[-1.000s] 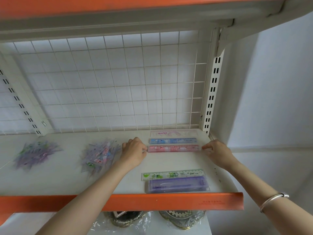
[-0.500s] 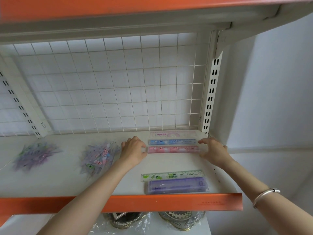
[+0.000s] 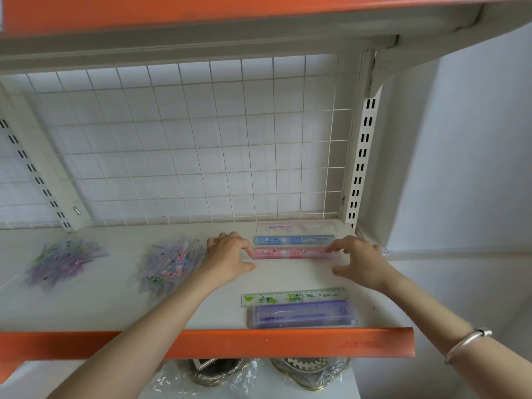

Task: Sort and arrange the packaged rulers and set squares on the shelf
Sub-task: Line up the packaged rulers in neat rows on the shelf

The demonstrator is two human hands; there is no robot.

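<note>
Pink ruler (image 3: 290, 252) lies flat near the back right of the shelf (image 3: 115, 306), just in front of the blue ruler (image 3: 293, 240). The left hand (image 3: 227, 254) and right hand (image 3: 359, 260) each have loose fingertips on one end, thumbs off, so nothing's really gripped. I'd guess it's light, stiff and slick in its wrapper, so squeeze it end to end or pinch the long edges. The green ruler (image 3: 293, 296) and purple case (image 3: 302, 313) sit by the front lip. The near heap of set squares (image 3: 169, 263) is beside the left wrist and the far heap (image 3: 66, 260) is well apart. Nothing looks in the way.

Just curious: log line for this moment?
left hand: touches pink ruler left end | right hand: at right end | blue ruler: behind
</note>
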